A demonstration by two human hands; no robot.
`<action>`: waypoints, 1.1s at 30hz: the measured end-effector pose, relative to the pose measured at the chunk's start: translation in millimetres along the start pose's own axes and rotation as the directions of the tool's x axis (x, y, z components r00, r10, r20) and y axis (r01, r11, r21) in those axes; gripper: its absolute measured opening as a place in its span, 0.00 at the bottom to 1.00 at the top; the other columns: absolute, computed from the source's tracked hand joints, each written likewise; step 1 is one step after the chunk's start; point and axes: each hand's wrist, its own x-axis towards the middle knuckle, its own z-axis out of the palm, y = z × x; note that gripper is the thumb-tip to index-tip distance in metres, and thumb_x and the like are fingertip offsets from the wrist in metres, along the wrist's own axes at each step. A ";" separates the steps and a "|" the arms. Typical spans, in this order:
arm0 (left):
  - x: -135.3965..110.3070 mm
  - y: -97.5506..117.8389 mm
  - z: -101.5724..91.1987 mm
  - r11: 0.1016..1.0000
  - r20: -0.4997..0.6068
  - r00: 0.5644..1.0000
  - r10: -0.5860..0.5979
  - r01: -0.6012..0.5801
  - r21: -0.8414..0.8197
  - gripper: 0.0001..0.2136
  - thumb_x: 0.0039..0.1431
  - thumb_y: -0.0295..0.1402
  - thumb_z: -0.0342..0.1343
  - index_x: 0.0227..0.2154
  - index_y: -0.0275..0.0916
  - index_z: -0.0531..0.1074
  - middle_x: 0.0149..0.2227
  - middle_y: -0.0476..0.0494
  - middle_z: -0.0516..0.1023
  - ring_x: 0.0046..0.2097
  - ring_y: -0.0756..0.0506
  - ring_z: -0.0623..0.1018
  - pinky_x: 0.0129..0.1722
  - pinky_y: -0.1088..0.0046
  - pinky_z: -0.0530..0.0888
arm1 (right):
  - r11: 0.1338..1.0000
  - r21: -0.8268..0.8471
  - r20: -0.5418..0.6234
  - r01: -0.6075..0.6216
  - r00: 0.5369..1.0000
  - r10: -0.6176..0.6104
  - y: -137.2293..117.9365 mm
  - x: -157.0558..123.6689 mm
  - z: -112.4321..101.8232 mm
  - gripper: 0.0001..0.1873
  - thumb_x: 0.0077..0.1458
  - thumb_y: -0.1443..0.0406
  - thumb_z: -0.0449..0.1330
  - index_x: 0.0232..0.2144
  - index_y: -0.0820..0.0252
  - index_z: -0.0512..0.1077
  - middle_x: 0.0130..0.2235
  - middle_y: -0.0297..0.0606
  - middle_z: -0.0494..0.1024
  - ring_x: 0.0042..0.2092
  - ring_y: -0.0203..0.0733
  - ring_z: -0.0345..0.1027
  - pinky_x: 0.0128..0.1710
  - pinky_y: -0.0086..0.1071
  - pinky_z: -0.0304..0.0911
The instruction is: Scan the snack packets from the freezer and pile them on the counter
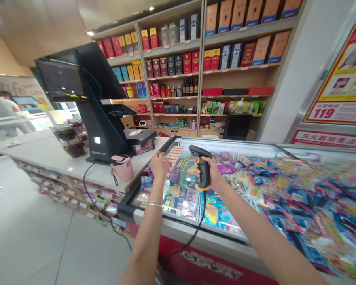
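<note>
Black barcode scanner point(202, 168) gripped in right hand point(213, 174); left hand point(159, 165) fingers curled on freezer lid point(255, 158), maybe holding something small.

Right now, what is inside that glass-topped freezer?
The freezer holds heaps of colourful wrapped packets, seen through its glass lid. The left hand and the right hand, holding a barcode scanner, cover a few. Lower layers and the bottom are hidden.

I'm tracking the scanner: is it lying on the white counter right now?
No, the right hand holds the scanner up over the freezer, off the counter.
</note>
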 end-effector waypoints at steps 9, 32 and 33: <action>-26.6 125.6 17.6 0.934 0.112 0.947 0.301 -0.269 -0.236 0.14 0.60 0.29 0.48 0.46 0.39 0.72 0.54 0.37 0.70 0.55 0.39 0.69 0.55 0.63 0.64 | 0.950 -0.153 -0.103 0.270 0.952 -0.287 -99.8 -85.9 -68.4 0.09 0.50 0.59 0.56 0.30 0.58 0.69 0.25 0.33 0.68 0.20 0.32 0.58 0.17 0.27 0.59; -160.8 270.6 100.0 0.656 0.297 0.587 0.753 -0.635 -0.408 0.25 0.62 0.40 0.49 0.62 0.47 0.56 0.63 0.40 0.61 0.64 0.40 0.60 0.60 0.56 0.61 | 0.893 -0.187 -0.368 0.410 0.813 -0.451 -120.6 -190.4 -196.8 0.13 0.47 0.57 0.57 0.31 0.60 0.72 0.25 0.34 0.67 0.19 0.31 0.56 0.15 0.26 0.58; -162.0 270.3 102.6 0.640 0.305 0.564 0.767 -0.646 -0.416 0.25 0.63 0.40 0.48 0.62 0.49 0.55 0.63 0.41 0.62 0.63 0.40 0.61 0.61 0.56 0.61 | 0.892 -0.197 -0.365 0.408 0.814 -0.453 -120.3 -191.2 -196.3 0.13 0.46 0.57 0.57 0.31 0.60 0.72 0.25 0.34 0.67 0.19 0.32 0.56 0.15 0.26 0.58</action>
